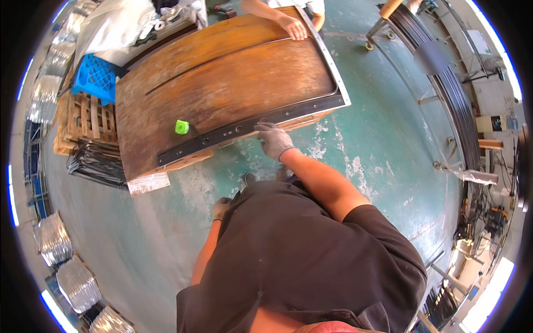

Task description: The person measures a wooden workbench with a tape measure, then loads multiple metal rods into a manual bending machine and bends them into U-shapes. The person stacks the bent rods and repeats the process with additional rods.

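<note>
My right hand (pixel 274 143), in a pale work glove, is at the near edge of a large worn wooden tabletop (pixel 233 83). Its fingertips are bent over the dark perforated metal bar (pixel 222 135) fixed along that edge. They appear closed on the near leg of a thin dark metal rod (pixel 328 66), which bends round the far right corner; the exact contact is hard to see. My left hand (pixel 221 208), also gloved, hangs low beside my shirt, away from the table, its fingers mostly hidden. Across the table, another person's bare hand (pixel 294 29) presses on the rod's far side.
A green tape measure (pixel 182 127) lies on the left of the tabletop. Beyond the left edge are a blue plastic crate (pixel 94 77), wooden pallets (pixel 83 119) and stacked dark metal frames (pixel 97 164). A rack of long dark bars (pixel 455 105) stands at right.
</note>
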{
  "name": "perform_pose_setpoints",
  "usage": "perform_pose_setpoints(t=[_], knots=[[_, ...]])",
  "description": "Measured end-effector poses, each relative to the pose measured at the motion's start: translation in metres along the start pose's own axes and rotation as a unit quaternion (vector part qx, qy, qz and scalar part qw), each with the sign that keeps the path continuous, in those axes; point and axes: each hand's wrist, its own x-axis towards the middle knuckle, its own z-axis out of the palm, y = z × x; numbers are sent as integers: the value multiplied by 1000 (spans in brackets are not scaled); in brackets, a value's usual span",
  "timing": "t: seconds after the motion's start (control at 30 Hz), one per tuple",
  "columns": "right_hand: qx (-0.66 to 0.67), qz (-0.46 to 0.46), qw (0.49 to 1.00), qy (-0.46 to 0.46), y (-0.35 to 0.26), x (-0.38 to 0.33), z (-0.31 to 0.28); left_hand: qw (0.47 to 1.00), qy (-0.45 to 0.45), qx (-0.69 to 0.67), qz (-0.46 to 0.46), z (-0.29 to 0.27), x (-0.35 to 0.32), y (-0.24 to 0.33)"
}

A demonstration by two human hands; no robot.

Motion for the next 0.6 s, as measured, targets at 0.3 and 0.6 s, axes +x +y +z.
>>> perform_pose_setpoints(t=[0.3,0.6], knots=[[1,5,1000,3,-7,-1,2,1000,5,8,1,-7,7,-14],[6,6,1000,-3,-5,-1,0,998,-21,-41,-37,-8,10,-15]])
